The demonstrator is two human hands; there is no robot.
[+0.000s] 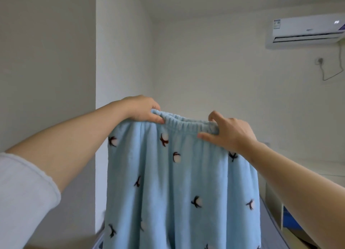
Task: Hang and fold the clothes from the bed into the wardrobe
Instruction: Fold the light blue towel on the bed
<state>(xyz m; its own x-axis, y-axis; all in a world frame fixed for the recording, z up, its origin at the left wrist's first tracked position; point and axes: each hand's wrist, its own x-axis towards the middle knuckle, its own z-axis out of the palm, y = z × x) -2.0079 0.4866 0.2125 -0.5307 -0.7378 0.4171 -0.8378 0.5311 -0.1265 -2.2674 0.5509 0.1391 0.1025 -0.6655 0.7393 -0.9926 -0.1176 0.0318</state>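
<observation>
A pair of light blue fleece trousers (179, 183) with small white and dark cotton-flower prints hangs in front of me, held up by its elastic waistband. My left hand (143, 109) grips the left end of the waistband with curled fingers. At the right end, my right hand (229, 130) pinches the waistband between thumb and fingers. The legs drop out of the bottom of the view. The wardrobe is not in view.
A white wall corner (123, 62) stands behind the trousers. An air conditioner (306, 32) is mounted high on the right wall, with a socket and cable (321, 61) below it. A grey-blue bed edge (272, 215) and a white shelf unit (280, 207) show at lower right.
</observation>
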